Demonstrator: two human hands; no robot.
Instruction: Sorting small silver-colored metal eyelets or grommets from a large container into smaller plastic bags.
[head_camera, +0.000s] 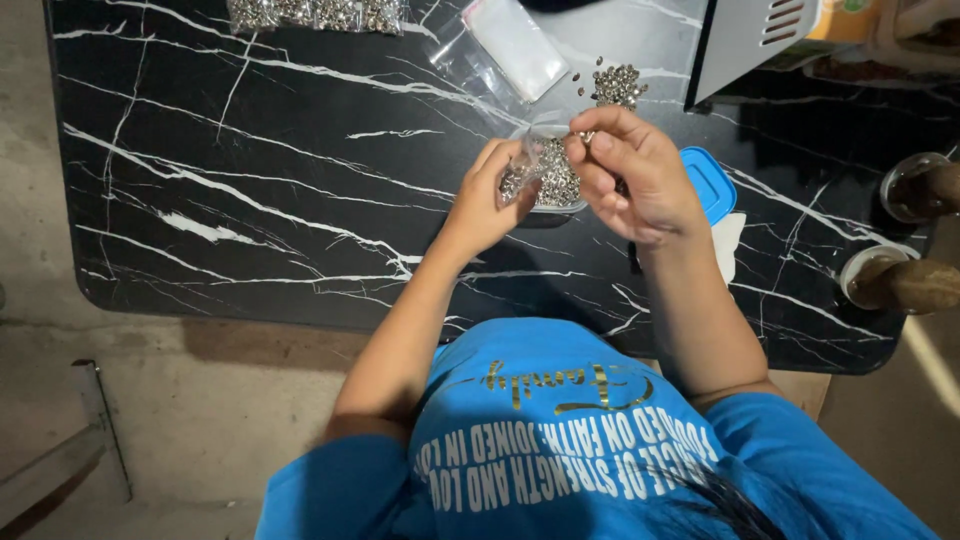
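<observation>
A small clear bag (545, 172) packed with tiny silver metal pieces is held above the middle of the black, white-veined desk (280, 200), pinched at its left side by the fingers of the left hand (487, 197). The bag sits between the two hands, touching both, its open mouth turned up toward the right hand (630, 175). That hand curls over the bag's right side, thumb and forefinger pressed together at the bag's top edge on what looks like a few of the pieces; exactly what they pinch is too small to tell.

Just beyond the right hand, toward the far edge of the desk, lies a loose pile (616, 85) of the same silver pieces. Beside it, further left, empty clear bags (515, 45) lie flat. Along the far edge near the left corner, a row of filled bags (315, 14) rests on the desk. A blue lid (708, 182) shows just right of the right wrist, with a white scrap below it. A grey vented box (745, 35) stands at the far right corner. Two round wooden-handled tools (900, 283) sit at the desk's right edge. The person, in a blue printed shirt (560, 440), leans in at the near edge.
</observation>
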